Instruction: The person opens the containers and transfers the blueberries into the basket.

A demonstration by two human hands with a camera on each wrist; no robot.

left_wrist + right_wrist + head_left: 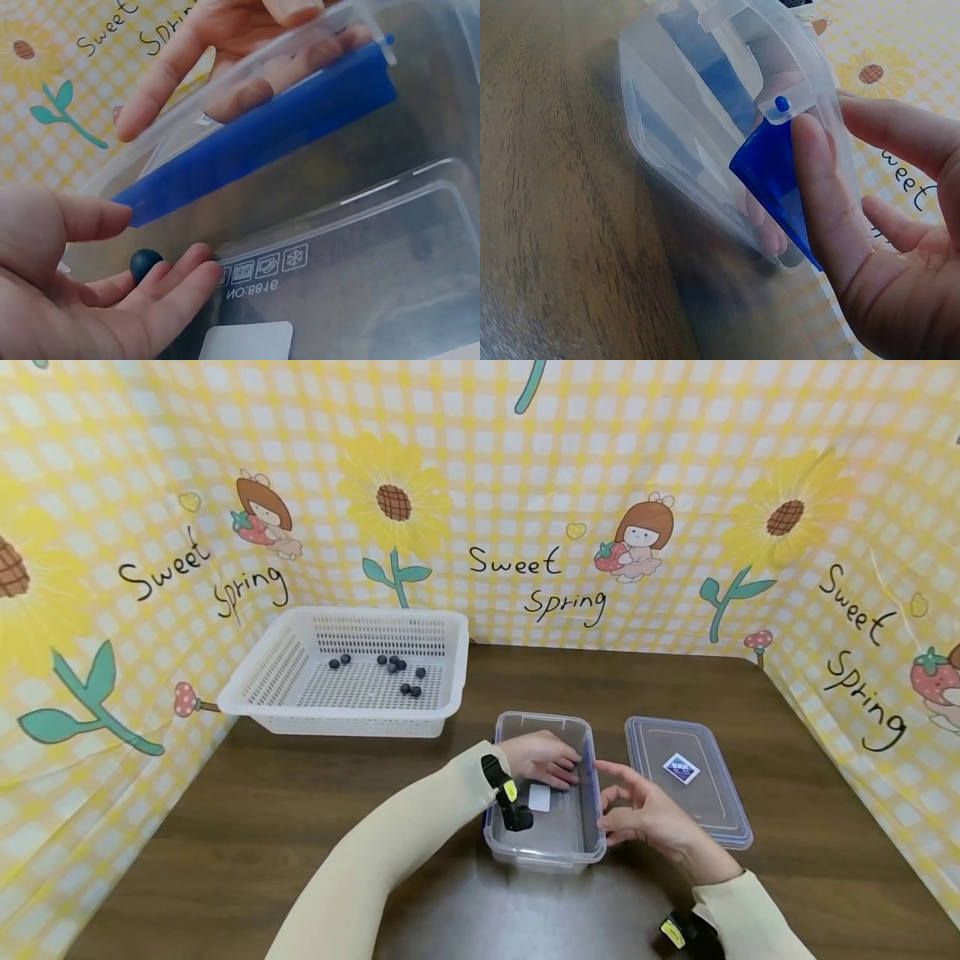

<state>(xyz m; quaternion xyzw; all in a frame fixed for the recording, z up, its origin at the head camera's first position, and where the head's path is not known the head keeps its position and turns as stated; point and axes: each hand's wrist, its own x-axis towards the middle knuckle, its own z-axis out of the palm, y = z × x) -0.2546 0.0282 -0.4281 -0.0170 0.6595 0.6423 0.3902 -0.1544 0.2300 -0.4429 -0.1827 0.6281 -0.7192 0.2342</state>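
A clear plastic container with blue side clasps stands on the table's near middle. My left hand reaches inside it, fingers relaxed. In the left wrist view a dark blue berry lies on the container floor against my left fingers, with the thumb apart above it. My right hand is at the container's right wall with its fingers straight. In the right wrist view its thumb presses on the blue clasp.
The container's clear lid lies flat just right of it. A white perforated basket holding several dark berries stands at the back left. A yellow checked backdrop surrounds the wooden table.
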